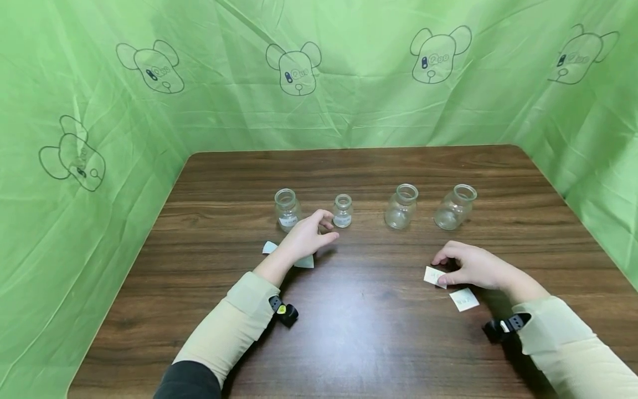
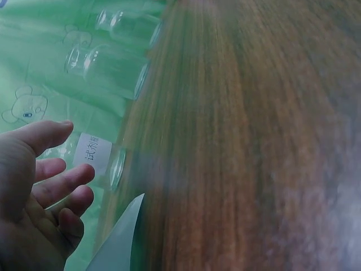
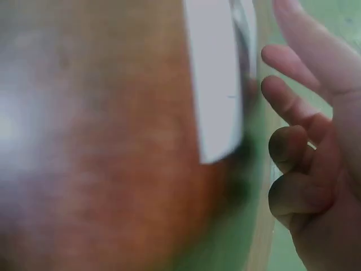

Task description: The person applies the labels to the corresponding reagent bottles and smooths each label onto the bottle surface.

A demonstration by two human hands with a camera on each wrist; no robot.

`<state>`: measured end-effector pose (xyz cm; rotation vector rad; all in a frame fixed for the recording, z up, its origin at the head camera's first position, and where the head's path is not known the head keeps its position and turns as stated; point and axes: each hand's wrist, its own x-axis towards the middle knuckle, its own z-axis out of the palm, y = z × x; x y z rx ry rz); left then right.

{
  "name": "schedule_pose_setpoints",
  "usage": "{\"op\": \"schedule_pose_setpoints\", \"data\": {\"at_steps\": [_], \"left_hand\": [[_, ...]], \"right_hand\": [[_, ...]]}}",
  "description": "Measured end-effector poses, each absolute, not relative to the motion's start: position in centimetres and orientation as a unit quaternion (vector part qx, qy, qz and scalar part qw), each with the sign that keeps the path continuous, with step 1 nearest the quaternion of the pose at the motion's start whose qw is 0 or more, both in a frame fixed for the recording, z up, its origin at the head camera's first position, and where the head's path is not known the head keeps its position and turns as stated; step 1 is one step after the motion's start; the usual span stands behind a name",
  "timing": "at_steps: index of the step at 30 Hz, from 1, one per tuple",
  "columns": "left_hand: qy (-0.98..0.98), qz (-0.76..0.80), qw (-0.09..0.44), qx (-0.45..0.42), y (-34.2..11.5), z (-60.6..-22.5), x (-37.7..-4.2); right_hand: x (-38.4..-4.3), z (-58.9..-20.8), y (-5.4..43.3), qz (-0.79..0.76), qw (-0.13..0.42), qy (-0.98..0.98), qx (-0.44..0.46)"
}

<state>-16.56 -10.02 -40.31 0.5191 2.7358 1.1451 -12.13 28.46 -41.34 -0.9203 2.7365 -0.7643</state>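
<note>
My left hand (image 1: 306,238) hovers with loosely bent fingers, fingertips close beside a small glass jar (image 1: 342,205) bearing a white label. In the left wrist view its thumb and fingers are apart, and handwriting shows on a jar's label (image 2: 93,152). A larger labelled jar (image 1: 286,202) stands behind that hand. My right hand (image 1: 476,269) is low over the table, its thumb overlapping the edge of a small white paper slip (image 1: 431,275). Its thumb and fingers stand apart in the right wrist view. A second paper slip (image 1: 464,300) lies just in front of it.
Two unlabelled glass jars, one (image 1: 400,209) near the middle and another (image 1: 452,210) farther right, stand upright. Pale paper (image 1: 269,247) lies partly hidden under the left forearm. A green curtain (image 1: 349,122) surrounds the brown wooden table (image 1: 359,332).
</note>
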Motion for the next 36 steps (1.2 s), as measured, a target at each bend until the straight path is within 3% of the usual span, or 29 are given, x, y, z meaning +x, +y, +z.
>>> {"op": "schedule_pose_setpoints", "data": {"at_steps": [5,14,26,36], "left_hand": [[0.901,0.386,0.06,0.19,-9.4,-39.9,-16.6],[0.885,0.388,0.067,0.248,-7.6,-40.1,-16.1],[0.884,0.368,0.068,0.28,-5.6,-41.0,-15.7],[0.878,0.361,0.09,0.301,-3.8,-41.1,-15.2]], "right_hand": [[-12.3,-41.4,28.0,-0.234,0.091,0.919,-0.303],[-12.6,-41.0,27.3,-0.229,0.029,0.922,-0.31],[-14.2,-40.3,24.7,-0.264,-0.007,0.904,-0.336],[-15.2,-39.4,21.2,-0.285,-0.001,0.893,-0.347]]}}
